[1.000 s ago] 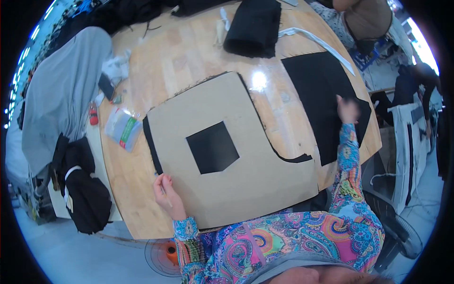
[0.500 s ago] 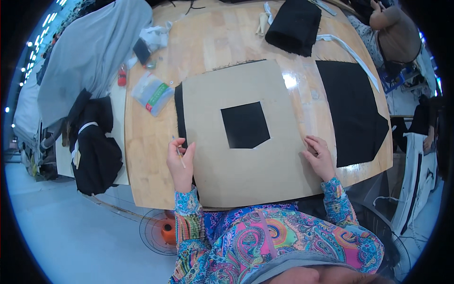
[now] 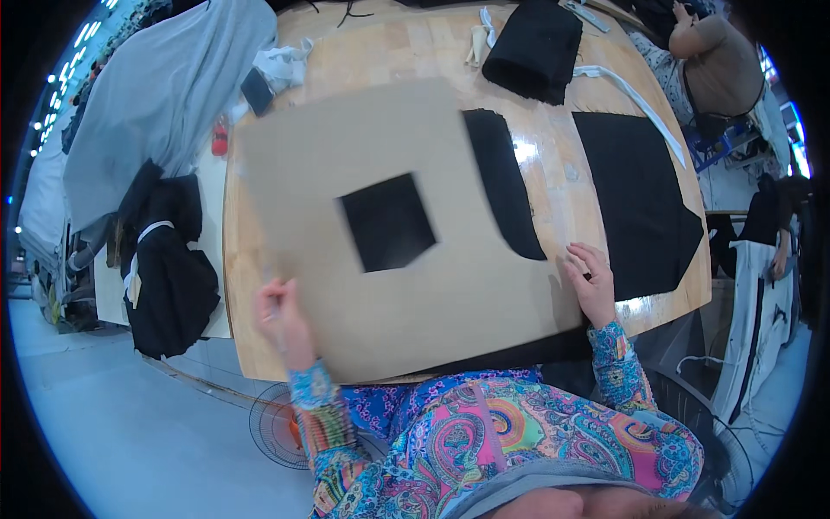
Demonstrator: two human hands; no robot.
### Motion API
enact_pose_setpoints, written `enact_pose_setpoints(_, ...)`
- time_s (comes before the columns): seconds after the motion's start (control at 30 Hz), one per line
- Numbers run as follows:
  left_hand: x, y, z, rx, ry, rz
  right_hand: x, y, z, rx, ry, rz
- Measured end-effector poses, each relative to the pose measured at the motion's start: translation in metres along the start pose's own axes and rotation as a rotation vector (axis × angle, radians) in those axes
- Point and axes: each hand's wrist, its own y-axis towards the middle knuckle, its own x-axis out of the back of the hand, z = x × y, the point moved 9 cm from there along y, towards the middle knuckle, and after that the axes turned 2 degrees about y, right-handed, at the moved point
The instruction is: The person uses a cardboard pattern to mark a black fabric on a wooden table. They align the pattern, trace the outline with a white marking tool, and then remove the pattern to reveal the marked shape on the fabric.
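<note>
A large beige cardboard template (image 3: pixel 363 320) with a five-sided cut-out is tilted over a black fabric panel (image 3: pixel 501 186). Through the cut-out I see black; the rest of the panel shows along the template's right side and below its lower edge. My left hand (image 3: pixel 287 322), smeared by motion, is closed at the template's left edge. Whether the thin stick seen in it earlier is still there, I cannot make out. My right hand (image 3: pixel 594 284) rests by the template's lower right corner, fingers apart and slightly bent, holding nothing I can see.
Another black fabric piece (image 3: pixel 635 203) lies at the right, with a white strip (image 3: pixel 640 104) beyond it. A black fabric roll (image 3: pixel 534 52) is at the back. Left of the table hang black garments (image 3: pixel 177 277). A fan (image 3: pixel 277 424) stands below; a person (image 3: pixel 722 65) sits far right.
The template has moved left and turned, carried with my left hand, uncovering the panel's right part and covering the plastic packet. My right hand has shifted slightly right, its fingers more spread.
</note>
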Motion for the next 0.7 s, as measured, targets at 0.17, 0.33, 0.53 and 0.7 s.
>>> enact_pose_setpoints(0.17, 0.141, 0.052, 0.019, -0.097, -0.041, -0.273, 0.004, -0.023, 0.005, 0.011, -0.226, 0.063)
enact_pose_setpoints(0.33, 0.222, 0.065, 0.059, -0.03, 0.116, -0.494, 0.016, -0.054, 0.022, 0.043, -0.347, -0.113)
enact_pose_setpoints(0.53, 0.151, 0.034, -0.013, -0.37, 0.756, -0.581, -0.003, -0.089, 0.028, 0.001, -0.196, -0.032)
enact_pose_setpoints(0.7, -0.038, -0.069, -0.025, -0.236, 0.166, 0.464, 0.003, -0.071, 0.024, -0.056, 0.03, -0.114)
